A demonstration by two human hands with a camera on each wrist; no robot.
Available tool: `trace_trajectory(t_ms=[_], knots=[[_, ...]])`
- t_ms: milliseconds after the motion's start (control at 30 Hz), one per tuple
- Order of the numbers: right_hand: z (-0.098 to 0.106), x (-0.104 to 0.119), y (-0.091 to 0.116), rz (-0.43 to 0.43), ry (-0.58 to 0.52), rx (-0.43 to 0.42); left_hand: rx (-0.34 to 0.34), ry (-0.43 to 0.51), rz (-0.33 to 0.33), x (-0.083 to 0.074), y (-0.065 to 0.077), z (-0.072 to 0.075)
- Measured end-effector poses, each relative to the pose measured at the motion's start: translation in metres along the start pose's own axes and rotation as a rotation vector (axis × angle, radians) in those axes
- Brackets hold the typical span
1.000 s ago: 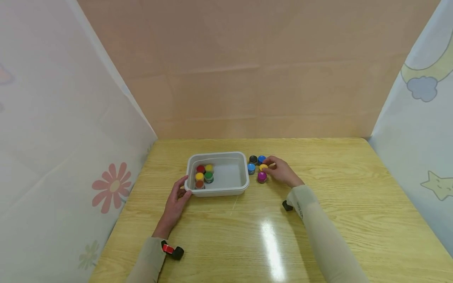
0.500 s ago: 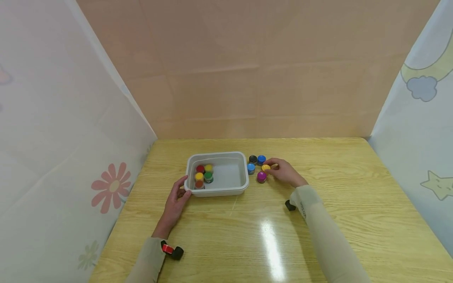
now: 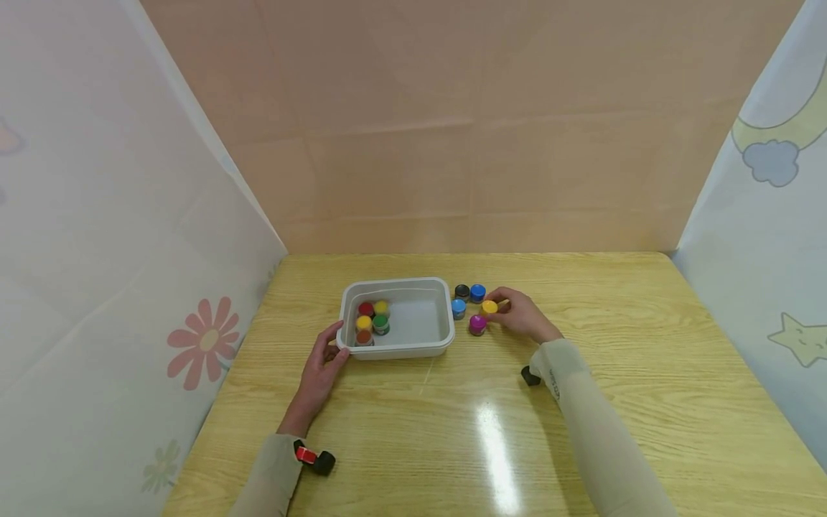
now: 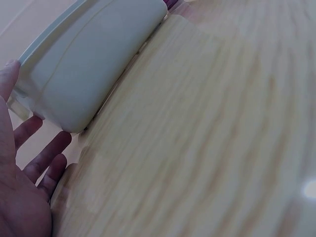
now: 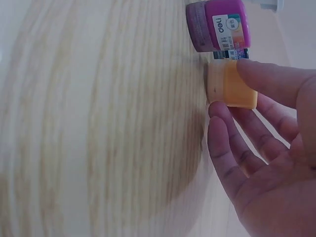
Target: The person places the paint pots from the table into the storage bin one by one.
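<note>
My left hand (image 3: pixel 321 368) holds the near left corner of a white plastic box (image 3: pixel 395 352). In the left wrist view its thumb lies at the rim and fingers bear on the wall below. To the right of the box, my right hand (image 3: pixel 522 316) holds a small yellow-orange-lidded paint jar (image 3: pixel 489 307) between thumb and fingers. The right wrist view shows this jar (image 5: pixel 232 85) upright at the tabletop, beside a purple paint jar (image 5: pixel 219 24).
Black (image 3: pixel 461 291), dark blue (image 3: pixel 477 293) and light blue (image 3: pixel 458 309) jars stand between the box and my right hand. Inside the box's left part sit several jars, among them a red one (image 3: pixel 366 309) and a green one (image 3: pixel 381 323).
My right hand has shifted slightly right, bringing the yellow-orange jar away from the light blue one. The left hand and the box have stayed in place.
</note>
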State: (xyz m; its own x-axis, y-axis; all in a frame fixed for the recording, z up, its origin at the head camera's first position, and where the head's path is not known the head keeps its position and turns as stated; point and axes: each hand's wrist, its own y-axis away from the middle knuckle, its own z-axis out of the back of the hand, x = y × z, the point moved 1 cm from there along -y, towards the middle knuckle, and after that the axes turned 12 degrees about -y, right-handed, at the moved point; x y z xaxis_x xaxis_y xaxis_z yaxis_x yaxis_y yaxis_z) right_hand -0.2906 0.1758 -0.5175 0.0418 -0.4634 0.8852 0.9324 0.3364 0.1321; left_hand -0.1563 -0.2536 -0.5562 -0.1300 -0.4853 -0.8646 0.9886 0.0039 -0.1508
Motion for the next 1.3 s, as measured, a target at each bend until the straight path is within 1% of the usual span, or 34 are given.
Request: trace_trajectory(t_ms=[200,467,767,833,967,1067,1167,1300], knots=[[0.004,0.007,0.004,-0.024,-0.052,-0.027,-0.003,-0.007,0.002,0.0,0.0,0.0],[0.004,0.02,0.005,0.04,-0.09,-0.042,-0.004,-0.004,-0.017,-0.002,0.0,0.0],[0.001,0.03,0.006,0.08,-0.103,-0.058,0.017,-0.021,0.024,-0.001,-0.001,-0.001],[0.001,0.032,0.007,0.085,-0.111,-0.065,0.026,-0.021,0.029,-0.004,-0.001,0.001],[0.0,0.037,0.008,0.092,-0.138,-0.07,0.042,-0.021,0.024,-0.021,0.003,0.005],[-0.003,0.041,0.008,0.103,-0.172,-0.07,0.041,-0.019,0.014,-0.033,0.006,0.008],[-0.005,0.043,0.008,0.125,-0.202,-0.062,0.041,-0.004,0.02,-0.035,0.007,0.008],[-0.009,0.045,0.008,0.142,-0.255,-0.044,0.042,0.009,0.03,-0.034,0.007,0.008]])
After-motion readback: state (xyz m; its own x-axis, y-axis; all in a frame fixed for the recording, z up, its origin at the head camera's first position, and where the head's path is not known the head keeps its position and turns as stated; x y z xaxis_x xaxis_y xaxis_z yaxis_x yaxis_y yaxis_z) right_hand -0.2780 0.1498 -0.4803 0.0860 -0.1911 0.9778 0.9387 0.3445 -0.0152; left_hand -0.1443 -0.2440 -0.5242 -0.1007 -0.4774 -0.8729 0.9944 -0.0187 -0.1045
